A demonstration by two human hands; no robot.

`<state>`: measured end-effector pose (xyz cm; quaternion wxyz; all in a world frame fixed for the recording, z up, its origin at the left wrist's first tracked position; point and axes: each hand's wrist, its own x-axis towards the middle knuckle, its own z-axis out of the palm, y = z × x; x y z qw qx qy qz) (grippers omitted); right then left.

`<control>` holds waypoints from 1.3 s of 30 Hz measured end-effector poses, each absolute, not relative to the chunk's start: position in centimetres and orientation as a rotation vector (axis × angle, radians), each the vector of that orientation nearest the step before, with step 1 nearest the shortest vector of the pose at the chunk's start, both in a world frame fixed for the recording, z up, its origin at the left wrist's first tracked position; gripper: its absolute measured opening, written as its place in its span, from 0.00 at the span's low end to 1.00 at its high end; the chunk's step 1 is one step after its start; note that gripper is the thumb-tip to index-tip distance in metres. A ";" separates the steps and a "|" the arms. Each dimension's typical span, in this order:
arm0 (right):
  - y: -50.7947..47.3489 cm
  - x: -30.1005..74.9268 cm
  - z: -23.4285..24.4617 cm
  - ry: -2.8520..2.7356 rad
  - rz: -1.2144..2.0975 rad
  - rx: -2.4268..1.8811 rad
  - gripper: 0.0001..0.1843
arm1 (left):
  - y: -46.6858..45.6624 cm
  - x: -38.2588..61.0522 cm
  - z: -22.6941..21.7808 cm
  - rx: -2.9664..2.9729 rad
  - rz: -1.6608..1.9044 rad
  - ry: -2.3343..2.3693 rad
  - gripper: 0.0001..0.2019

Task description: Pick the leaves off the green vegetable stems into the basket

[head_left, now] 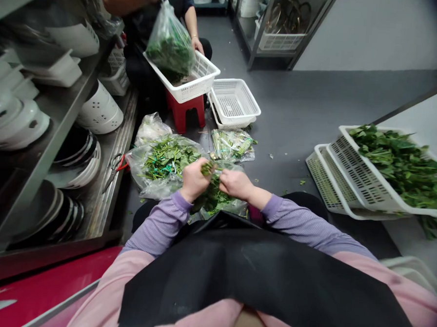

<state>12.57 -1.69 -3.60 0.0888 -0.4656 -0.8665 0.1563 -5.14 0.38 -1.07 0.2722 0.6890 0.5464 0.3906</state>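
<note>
My left hand [193,179] is closed round a bunch of leafy green stems [208,169], gripping it near the top. My right hand [235,183] pinches the same bunch from the right side. Both hands hover above a clear plastic bag of green leaves [214,200] lying on the floor in front of my knees. Just to the left lies another open plastic bag with cut green stems [165,160]. A third bag with bundled stems [232,144] rests further back.
A white basket heaped with leaves [364,178] sits on stacked baskets at the right. Another person holds a bag of greens [170,44] over a white basket [204,80] on a red stool [184,110]. An empty white basket [233,103] stands beside it. Scissors [114,168] lie on the steel shelf of bowls at the left.
</note>
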 end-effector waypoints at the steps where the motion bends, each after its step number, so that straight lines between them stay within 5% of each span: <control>1: -2.0 12.5 -3.8 -2.668 0.486 -1.265 0.10 | 1.3 -6.3 -1.1 1.835 1.039 1.591 0.10; 6: -2.5 14.7 -4.5 -2.003 1.026 -1.369 0.15 | 6.5 -12.9 -2.2 1.492 0.882 2.095 0.12; 11: -1.6 17.7 -3.4 -1.110 1.604 -1.382 0.21 | 6.1 -12.2 -2.2 1.063 1.102 1.365 0.23; 16: -0.6 15.5 0.5 -1.492 1.414 -1.362 0.18 | 3.8 -7.2 -1.7 0.956 0.897 0.756 0.24; 23: 1.5 10.1 0.4 -1.858 1.051 -1.471 0.16 | 2.6 -4.1 -2.2 0.892 0.899 0.736 0.22; 28: 2.0 11.3 -1.1 -1.573 1.302 -1.487 0.18 | 3.0 -4.4 -3.2 0.858 0.892 0.800 0.21; 34: 2.9 14.5 0.6 -1.231 1.782 -1.308 0.20 | 5.0 -6.4 -3.9 1.098 1.084 1.403 0.12; 39: 2.6 15.1 1.2 -1.342 2.090 -1.235 0.17 | 3.9 -5.9 -1.8 1.111 0.845 0.948 0.19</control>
